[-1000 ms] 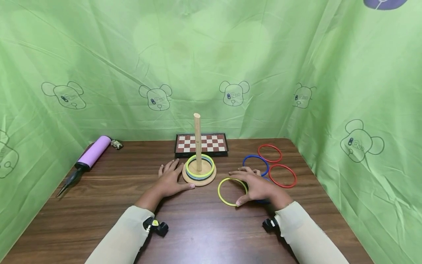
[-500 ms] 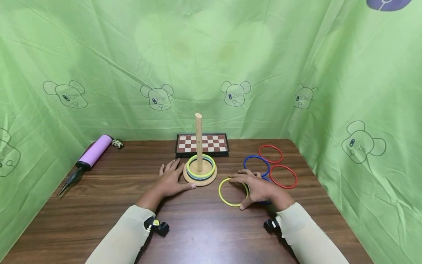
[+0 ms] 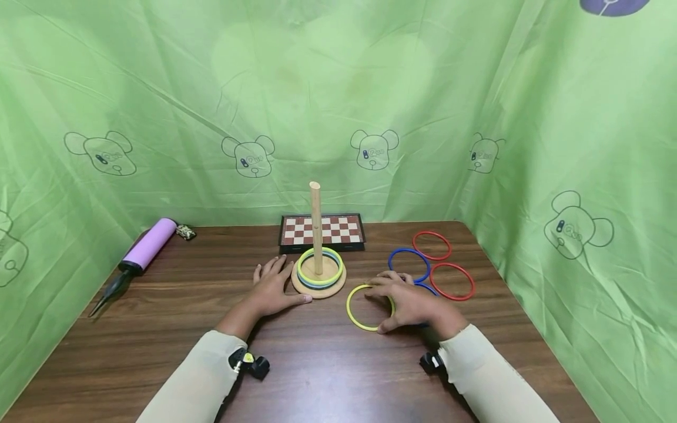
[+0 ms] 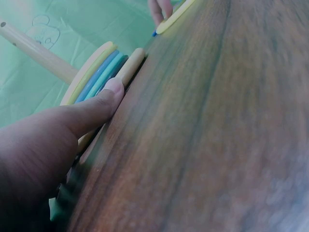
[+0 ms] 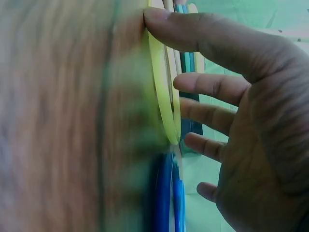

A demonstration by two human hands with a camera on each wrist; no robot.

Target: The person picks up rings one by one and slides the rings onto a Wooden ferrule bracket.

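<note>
A wooden ring-toss stand (image 3: pixel 317 226) stands upright with several rings stacked round its peg, a yellow-green ring (image 3: pixel 321 283) on top. My left hand (image 3: pixel 272 294) lies beside its round base, thumb tip at the front rim and fingers spread along the left side. In the left wrist view, the thumb (image 4: pixel 96 108) rests against the base's edge below the stack. My right hand (image 3: pixel 409 302) arches over a loose yellow ring (image 3: pixel 359 322) flat on the table. In the right wrist view, the thumb (image 5: pixel 183 31) touches its edge and the other fingers are spread apart.
Two red rings (image 3: pixel 431 258) and several blue rings (image 3: pixel 408 249) lie to the right, partly hidden by the right hand. Behind the stand is a checkered board (image 3: pixel 346 229). A purple hand pump (image 3: pixel 153 244) and a small patterned object (image 3: pixel 185 232) lie far left. Green cloth (image 3: pixel 317 88) encloses the table.
The right thumb slides off the loose yellow ring's near edge and comes back to it, while the fingers shift slightly. The ring, the stand and the left hand stay in place.
</note>
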